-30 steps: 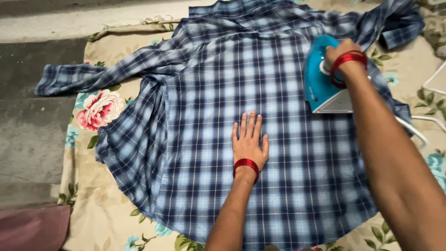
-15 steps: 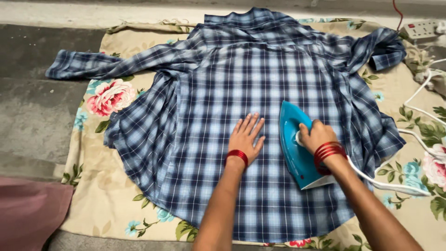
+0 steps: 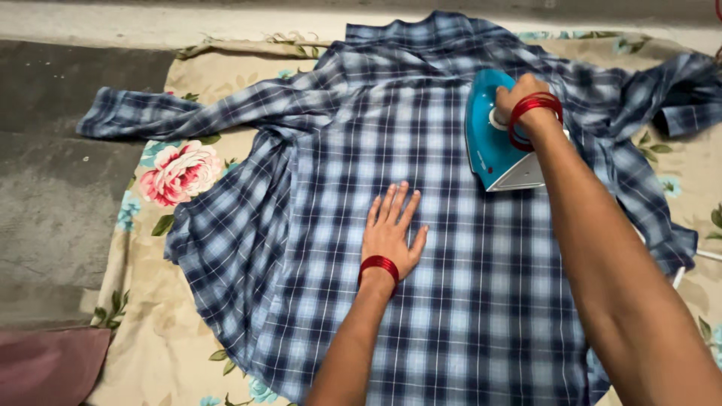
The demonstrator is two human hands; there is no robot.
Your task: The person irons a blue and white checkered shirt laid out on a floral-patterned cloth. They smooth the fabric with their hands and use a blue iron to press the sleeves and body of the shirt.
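Right now a blue plaid shirt [image 3: 421, 225] lies spread back-up over a floral sheet [image 3: 162, 323] on the floor, collar toward the far edge and one sleeve reaching out past the sheet's far left corner onto bare concrete. The right hand [image 3: 519, 98] is closed around the handle of a teal iron [image 3: 492, 143], which sits flat on the shirt's upper back, tip pointing toward the collar. The left hand [image 3: 389, 229] lies open, palm down and fingers spread, on the middle of the shirt, well apart from the iron. Red bangles [image 3: 530, 116] ring the right wrist; a similar red band sits on the left. To do this pass well, it seems best to let the flat hand hold the cloth taut while the iron travels in straight strokes along the weave, so no crease gets pressed in. The folds bunched at the left side seam and near the right sleeve look like the risk; they would want smoothing before the soleplate reaches them. Keeping the spread fingers out of the iron's line matters too.
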